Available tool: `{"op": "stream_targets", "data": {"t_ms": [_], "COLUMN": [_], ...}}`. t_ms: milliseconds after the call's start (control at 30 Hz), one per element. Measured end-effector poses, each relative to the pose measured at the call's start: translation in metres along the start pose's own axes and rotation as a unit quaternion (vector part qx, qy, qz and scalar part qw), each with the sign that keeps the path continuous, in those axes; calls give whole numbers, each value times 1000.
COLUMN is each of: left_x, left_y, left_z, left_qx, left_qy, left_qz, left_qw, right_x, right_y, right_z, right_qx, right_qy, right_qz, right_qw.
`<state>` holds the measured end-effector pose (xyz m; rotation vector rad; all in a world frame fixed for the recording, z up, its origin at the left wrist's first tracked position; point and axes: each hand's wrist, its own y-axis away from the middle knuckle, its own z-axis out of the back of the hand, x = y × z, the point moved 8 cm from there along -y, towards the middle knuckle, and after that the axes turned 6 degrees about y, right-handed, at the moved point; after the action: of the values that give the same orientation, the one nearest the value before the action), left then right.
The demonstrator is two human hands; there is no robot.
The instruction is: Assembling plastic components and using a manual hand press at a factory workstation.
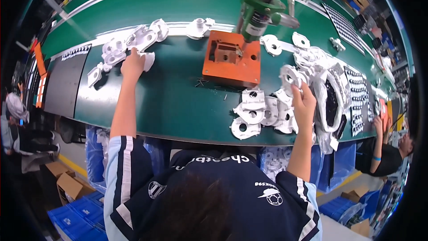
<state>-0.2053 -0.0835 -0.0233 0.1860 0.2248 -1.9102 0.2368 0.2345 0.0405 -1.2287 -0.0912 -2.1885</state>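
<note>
My right hand (pixel 304 99) pinches a white plastic housing (pixel 290 76) with a round opening, raised a little above the heap at the right. At the left, my left hand (pixel 133 65) is closed on a white cup-shaped plastic part (pixel 149 61), partly hidden by the fingers. Its fingertips are close to a cluster of similar white parts (pixel 141 39). Between my hands stands an orange press fixture (pixel 214 68) with a recessed nest, under a green press head (pixel 263 6). No part can be made out in the nest.
White housings (pixel 251 115) lie piled before the right hand. Beside them are a clear plastic bag (pixel 330 102) and a tray of small black-and-white parts (pixel 358 100). Small metal pins (pixel 201 81) lie by the fixture. A dark mat (pixel 67 82) covers the left end. A co-worker's hand (pixel 378 125) shows far right.
</note>
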Motion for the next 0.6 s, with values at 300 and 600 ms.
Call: {"op": "stream_targets", "data": {"t_ms": [300, 600], "left_x": [-145, -163], "left_y": [-9, 28], "left_z": [-36, 21], "left_qx": [175, 82], "left_qy": [108, 428], "left_qz": [-275, -208], "left_qw": [939, 876], "right_x": [41, 38], "right_y": [44, 58], "right_z": [-45, -60], "right_qx": [109, 150], "right_qy": [-195, -318], "right_qz": [-13, -130], "right_qw": [975, 927]}}
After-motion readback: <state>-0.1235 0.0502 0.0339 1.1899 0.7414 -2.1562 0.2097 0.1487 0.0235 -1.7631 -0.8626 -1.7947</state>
